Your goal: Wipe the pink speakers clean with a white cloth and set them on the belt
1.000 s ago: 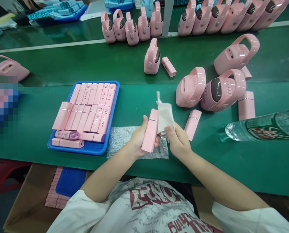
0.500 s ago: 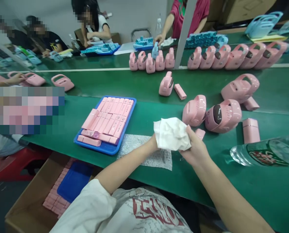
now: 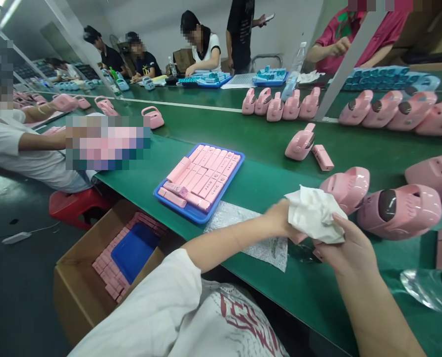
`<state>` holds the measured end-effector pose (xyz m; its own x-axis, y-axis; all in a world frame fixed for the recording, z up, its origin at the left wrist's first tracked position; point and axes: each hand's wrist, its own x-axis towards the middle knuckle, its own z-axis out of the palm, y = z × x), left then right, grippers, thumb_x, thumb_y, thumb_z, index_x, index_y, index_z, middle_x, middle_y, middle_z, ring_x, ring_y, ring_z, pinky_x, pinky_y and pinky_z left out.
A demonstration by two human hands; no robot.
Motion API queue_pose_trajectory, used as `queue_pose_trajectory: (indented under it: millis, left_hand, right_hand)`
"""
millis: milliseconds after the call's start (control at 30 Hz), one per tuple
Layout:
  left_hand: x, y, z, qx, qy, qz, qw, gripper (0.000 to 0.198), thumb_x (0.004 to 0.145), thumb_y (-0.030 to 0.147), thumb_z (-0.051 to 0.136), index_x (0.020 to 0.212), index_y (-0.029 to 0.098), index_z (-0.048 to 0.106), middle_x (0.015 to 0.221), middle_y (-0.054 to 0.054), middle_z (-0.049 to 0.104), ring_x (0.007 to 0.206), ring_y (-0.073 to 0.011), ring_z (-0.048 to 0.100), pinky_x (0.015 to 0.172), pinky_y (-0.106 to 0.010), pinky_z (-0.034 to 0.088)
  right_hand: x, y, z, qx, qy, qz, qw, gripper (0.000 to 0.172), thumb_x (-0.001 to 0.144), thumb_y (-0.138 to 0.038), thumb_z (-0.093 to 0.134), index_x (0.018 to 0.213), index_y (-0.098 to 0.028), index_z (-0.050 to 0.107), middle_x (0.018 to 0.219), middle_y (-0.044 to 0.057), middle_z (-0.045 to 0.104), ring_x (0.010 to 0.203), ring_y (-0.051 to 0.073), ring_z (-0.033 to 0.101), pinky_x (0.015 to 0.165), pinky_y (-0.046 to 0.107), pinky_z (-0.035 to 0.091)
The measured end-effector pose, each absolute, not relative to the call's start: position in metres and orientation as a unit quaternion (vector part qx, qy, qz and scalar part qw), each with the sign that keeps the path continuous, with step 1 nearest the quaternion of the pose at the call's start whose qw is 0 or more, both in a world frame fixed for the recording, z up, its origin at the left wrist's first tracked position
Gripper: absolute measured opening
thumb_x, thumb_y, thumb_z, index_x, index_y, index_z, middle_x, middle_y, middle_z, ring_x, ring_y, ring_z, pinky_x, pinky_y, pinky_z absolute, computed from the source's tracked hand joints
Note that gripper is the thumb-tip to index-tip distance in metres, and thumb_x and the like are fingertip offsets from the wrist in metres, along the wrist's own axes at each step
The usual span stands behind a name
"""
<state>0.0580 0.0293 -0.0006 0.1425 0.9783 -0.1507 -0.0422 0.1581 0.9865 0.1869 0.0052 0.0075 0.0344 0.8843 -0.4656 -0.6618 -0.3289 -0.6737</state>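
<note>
Above a green counter [image 3: 271, 181], the right hand [image 3: 355, 253] grasps a crumpled white cloth [image 3: 313, 210] in its fingers. The left hand [image 3: 280, 218] is partly behind it — its fingers hidden, their hold impossible to tell. A blue tray [image 3: 186, 212] of pink rectangular cases [image 3: 208, 171] sits leftward, beside bubble wrap [image 3: 239, 220].

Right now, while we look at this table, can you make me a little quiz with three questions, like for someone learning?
1. What does the camera wearer's right hand hold?
A. a blue tray
B. a white cloth
C. a phone

2. True or false: the blue tray beside the crinkled sheet holds green bottles.

3. Fill in: the stool near the cardboard box is coloured ____.

Key: 1. B. 2. False, it holds pink sticks. 3. Red.
</note>
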Motion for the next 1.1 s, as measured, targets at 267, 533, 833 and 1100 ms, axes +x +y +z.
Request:
queue_pose_trajectory:
  millis: [267, 533, 833, 1100]
  left_hand:
    - [-0.164, 0.035, 0.049, 0.464, 0.862, 0.201, 0.038, 0.047, 0.085, 0.034, 0.06, 0.117, 0.0, 0.056, 0.13, -0.028, 0.05, 0.13, -0.0456, 0.036, 0.099, -0.057, 0.029]
    - [-0.22, 0.025, 0.053, 0.468, 0.882, 0.032, 0.043, 0.025, 0.088, 0.034, 0.055, 0.097, 0.012, 0.065, 0.095, -0.019, 0.068, 0.1, -0.0339, 0.062, 0.074, -0.04, 0.043]
    - [-0.093, 0.023, 0.103, 0.759, 0.631, -0.161, -0.013, 0.023, 0.089, 0.029, 0.052, 0.103, 0.016, 0.064, 0.098, -0.009, 0.069, 0.084, -0.0217, 0.063, 0.062, -0.025, 0.036]
    - [-0.014, 0.06, 0.068, 0.807, 0.519, -0.282, -0.004, 0.014, 0.078, 0.008, 0.06, 0.077, 0.013, 0.073, 0.086, -0.016, 0.073, 0.089, -0.0285, 0.066, 0.065, -0.03, 0.039]
  right_hand:
    - [0.182, 0.005, 0.009, -0.457, -0.113, 0.676, 0.567, 0.026, 0.068, -0.019, 0.064, 0.094, -0.021, 0.069, 0.1, 0.005, 0.074, 0.083, 0.017, 0.071, 0.055, 0.02, 0.059]
    - [0.179, 0.006, 0.006, -0.441, -0.149, 0.692, 0.552, 0.033, 0.065, -0.021, 0.066, 0.098, -0.021, 0.069, 0.099, 0.005, 0.074, 0.08, 0.02, 0.07, 0.053, 0.024, 0.057]
    - [0.185, 0.015, -0.01, -0.411, -0.155, 0.675, 0.592, 0.026, 0.068, -0.021, 0.065, 0.094, -0.021, 0.068, 0.092, 0.003, 0.074, 0.087, 0.02, 0.071, 0.068, 0.027, 0.059]
    - [0.188, 0.017, -0.01, -0.392, -0.186, 0.679, 0.592, 0.031, 0.062, -0.023, 0.07, 0.093, -0.02, 0.067, 0.086, 0.002, 0.074, 0.091, 0.021, 0.07, 0.069, 0.027, 0.059]
